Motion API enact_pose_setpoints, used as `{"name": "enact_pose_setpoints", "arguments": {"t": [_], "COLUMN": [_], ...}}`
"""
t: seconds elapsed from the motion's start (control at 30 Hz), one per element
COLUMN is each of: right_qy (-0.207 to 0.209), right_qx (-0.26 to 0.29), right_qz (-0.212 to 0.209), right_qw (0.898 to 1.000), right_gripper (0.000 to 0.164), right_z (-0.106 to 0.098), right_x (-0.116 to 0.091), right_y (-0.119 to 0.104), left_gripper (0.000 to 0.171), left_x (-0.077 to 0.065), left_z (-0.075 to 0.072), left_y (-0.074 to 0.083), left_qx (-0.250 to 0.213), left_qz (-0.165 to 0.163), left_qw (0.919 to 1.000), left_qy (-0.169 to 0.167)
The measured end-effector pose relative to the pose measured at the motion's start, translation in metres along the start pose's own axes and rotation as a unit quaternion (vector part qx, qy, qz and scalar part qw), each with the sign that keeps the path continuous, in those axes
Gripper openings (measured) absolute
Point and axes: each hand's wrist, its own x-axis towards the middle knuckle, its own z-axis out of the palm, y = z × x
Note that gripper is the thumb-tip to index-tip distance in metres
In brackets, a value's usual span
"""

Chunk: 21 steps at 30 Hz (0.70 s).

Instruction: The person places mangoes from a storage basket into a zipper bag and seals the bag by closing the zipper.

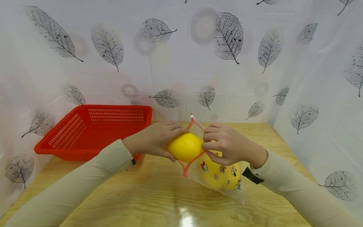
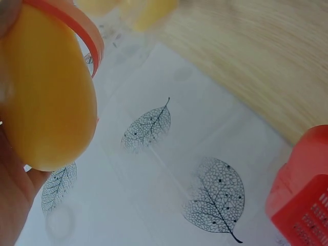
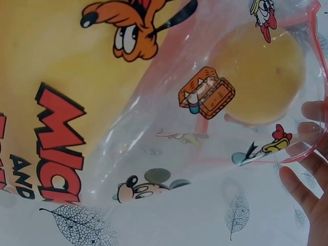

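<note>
My left hand (image 1: 154, 138) holds a smooth yellow, lemon-like fruit (image 1: 185, 147) at the mouth of a clear zip bag (image 1: 195, 171). Fingers lie over its top and the thumb is below. The bag's red zip edges spread apart around the fruit. With my right hand (image 1: 231, 143) I pinch the bag's edge on the right side of the opening. More yellow fruits (image 1: 211, 178) lie inside the cartoon-printed bag. In the right wrist view, the held fruit (image 3: 266, 77) shows through the clear plastic near the red-edged mouth.
A red plastic basket (image 1: 93, 154) with slotted sides stands at the left on the wood-grain table (image 1: 153, 195). Behind and along both sides hangs a white sheet (image 1: 181, 69) printed with dark leaves.
</note>
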Motion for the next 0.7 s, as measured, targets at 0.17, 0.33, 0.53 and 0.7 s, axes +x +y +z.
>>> {"name": "enact_pose_setpoints", "arguments": {"t": [0.17,0.33,0.53,0.7], "right_qy": [0.000,-0.001,-0.004,-0.003], "right_qx": [-0.005,-0.009,-0.012,-0.012], "right_qz": [-0.005,-0.008,-0.007,-0.005], "right_qw": [1.000,1.000,1.000,1.000], "right_gripper": [0.026,0.027,0.028,0.028], "right_z": [-0.002,-0.003,-0.003,-0.003], "right_x": [0.002,0.003,0.001,0.002], "right_y": [0.000,0.000,0.000,-0.001], "left_gripper": [0.093,0.091,0.090,0.094], "left_x": [0.005,0.007,0.009,0.014], "left_z": [0.002,0.003,0.003,0.003], "left_y": [-0.001,-0.002,0.000,0.002], "left_qx": [0.002,-0.004,-0.022,-0.039], "left_qz": [0.017,0.018,0.017,0.022], "left_qw": [0.9998,0.9994,0.9977,0.9954], "left_qy": [-0.006,-0.027,-0.062,-0.085]}}
